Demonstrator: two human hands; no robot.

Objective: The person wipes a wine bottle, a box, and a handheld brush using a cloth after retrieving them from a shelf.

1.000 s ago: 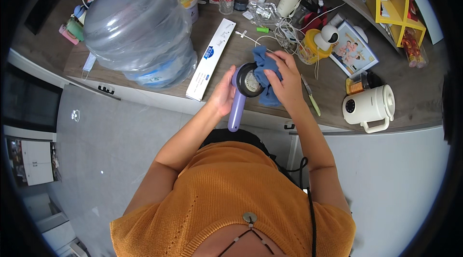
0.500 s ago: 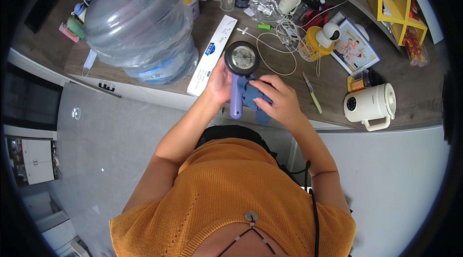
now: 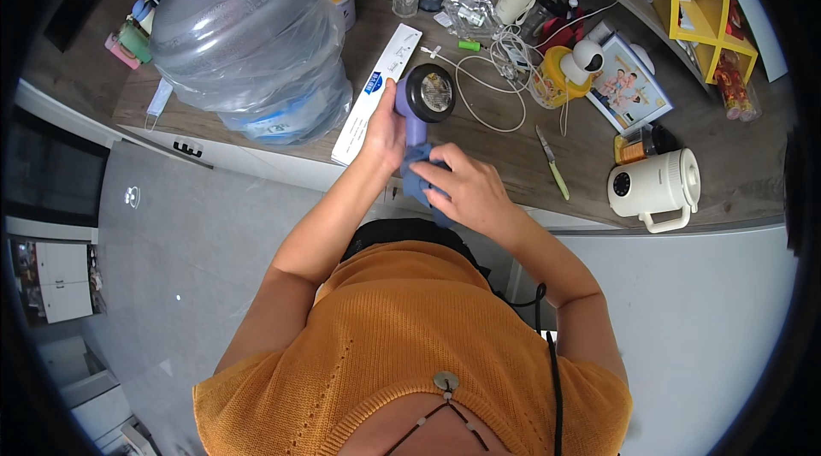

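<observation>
A purple fabric shaver (image 3: 414,127) with a round black head and a metal mesh face is held in front of me, over the counter's front edge. My left hand (image 3: 384,139) is closed around it from the left, just below the head. Bunched in the fingers of my right hand (image 3: 472,188) is a blue cloth (image 3: 416,180), wrapped against the lower handle. That end of the handle is hidden by the cloth and fingers. Behind my left hand a long white box (image 3: 395,58) lies on the counter.
A big plastic-wrapped water bottle (image 3: 248,45) stands on the left. To the right lie a green-handled knife (image 3: 554,167) and a cream kettle (image 3: 654,188). Behind are a tangled white cable (image 3: 505,125), a small white camera (image 3: 587,56) and a picture frame (image 3: 631,84).
The shaver has turned, its mesh face now angled to the right and its purple back showing. My right hand and the cloth have shifted left and slightly down, onto the lower handle.
</observation>
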